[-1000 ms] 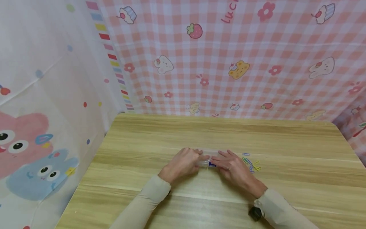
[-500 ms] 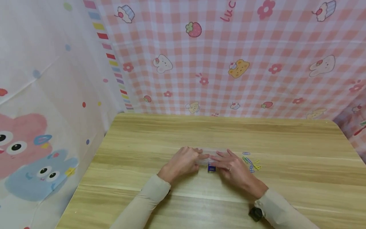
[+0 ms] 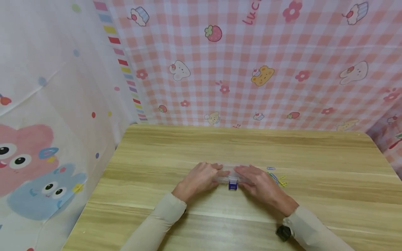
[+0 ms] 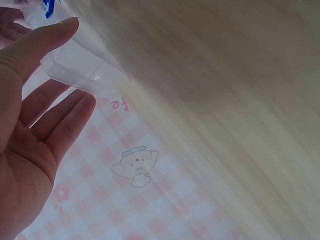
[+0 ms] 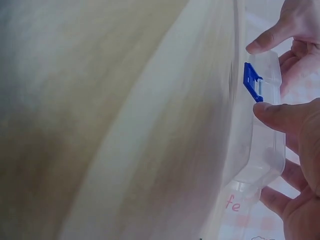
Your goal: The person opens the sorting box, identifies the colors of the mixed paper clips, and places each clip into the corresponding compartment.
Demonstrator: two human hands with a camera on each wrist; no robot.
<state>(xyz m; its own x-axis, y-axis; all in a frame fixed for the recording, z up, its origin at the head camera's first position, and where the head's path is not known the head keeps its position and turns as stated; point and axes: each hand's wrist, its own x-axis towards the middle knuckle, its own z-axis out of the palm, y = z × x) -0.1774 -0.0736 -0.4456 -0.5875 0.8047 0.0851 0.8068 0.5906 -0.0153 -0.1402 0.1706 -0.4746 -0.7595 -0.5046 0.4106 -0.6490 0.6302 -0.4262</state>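
Box: clear plastic (image 5: 267,145), at lower centre of the head view, on or just above the table (image 3: 176,146); which of the two, I cannot tell.
Latch: blue (image 3: 232,186), on the box's near side, jutting toward the bottom of the frame; the small paler patch on it is too small to make out.
Left hand: (image 3: 202,177) at the box's left end; grip narrow, holding the box between thumb and fingers, thumb on the near side, fingers behind.
Right hand: (image 3: 259,181) at the box's right end; grip holding the box too, fingers spread over the far side. In the right wrist view its thumb tip lies just beside the latch's lower end.
Clips: a loose group (image 3: 274,177) just right of the right hand, partly hidden by it; yellow, green and blue-violet show.
Writing, top: red "luc" (image 3: 252,12) on the pink check cloth (image 3: 245,52), slanting up at upper right of centre, the next letter cut by the frame edge.
Writing, low: red "fe" (image 3: 237,126) at the cloth's foot, by the table's back edge; it shows again in both wrist views, turned upside down in the left one.
Sleeves: beige (image 3: 157,223), entering from the bottom, a black object (image 3: 284,232) at the right cuff.
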